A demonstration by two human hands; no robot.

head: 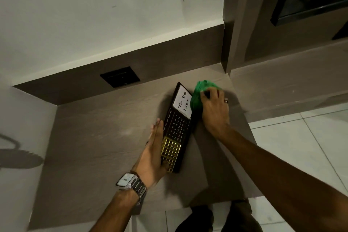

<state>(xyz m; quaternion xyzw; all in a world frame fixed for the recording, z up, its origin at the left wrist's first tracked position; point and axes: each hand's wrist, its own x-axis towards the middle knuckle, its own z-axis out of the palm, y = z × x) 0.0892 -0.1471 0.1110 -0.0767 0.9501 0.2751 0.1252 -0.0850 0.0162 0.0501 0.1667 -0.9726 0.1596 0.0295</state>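
Observation:
A long black desk calendar board stands tilted on a grey-brown counter. It bears a white "To Do List" card at its far end, rows of dates in the middle and a gold grid near me. My left hand, fingers straight, presses flat against the board's left edge; a metal watch is on that wrist. My right hand grips a bunched green cloth on the counter just right of the board's far end.
A black socket plate is set in the counter's back panel below a white wall. A grey column and a dark window frame rise at right. White floor tiles lie to the right; my feet show below the counter edge.

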